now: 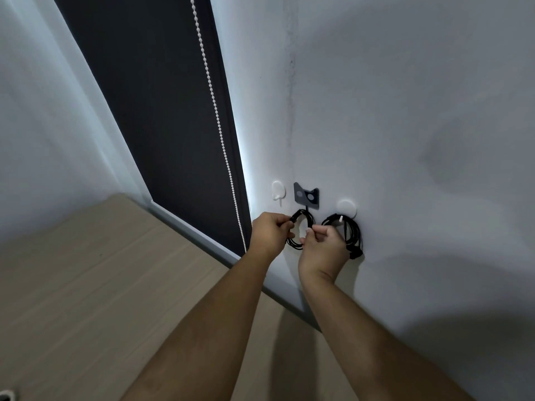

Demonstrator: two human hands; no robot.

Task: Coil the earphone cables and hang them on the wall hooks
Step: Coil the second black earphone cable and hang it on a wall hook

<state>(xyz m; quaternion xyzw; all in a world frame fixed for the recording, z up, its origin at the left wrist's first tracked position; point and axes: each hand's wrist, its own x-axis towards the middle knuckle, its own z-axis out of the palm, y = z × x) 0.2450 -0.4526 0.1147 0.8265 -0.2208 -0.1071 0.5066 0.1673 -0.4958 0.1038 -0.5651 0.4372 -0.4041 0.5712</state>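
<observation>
The fingers of the left hand [272, 231] are curled tight, pinching the upper left arc of a black coiled earphone cable [301, 231] at lower centre of the frame. The fingers of the right hand [324, 247] are closed narrow on the right side of the same coil, with thumb and forefinger meeting at the strands. The coil stands as an upright loop against the wall between the two hands. Its top lies directly under a dark grey cat-shaped wall hook [307, 198]; whether the strands already rest on the hook's peg cannot be told.

Just right of the right hand, a second black coiled earphone cable [351, 234] hangs on a white round adhesive wall hook [346, 208], with its small white peg showing through the top of the loop. The lower end of this coil hangs at the wall behind the right wrist.

Left of the dark hook, a white oval adhesive wall hook [278, 193] carries nothing.

Both bare forearms rise from the bottom edge of the frame. A dark roller blind [150, 96] with a white beaded pull chain [214, 102] fills the upper left. A light wooden tabletop [86, 285] occupies the lower left, and the white painted wall [405, 111] fills the right.
</observation>
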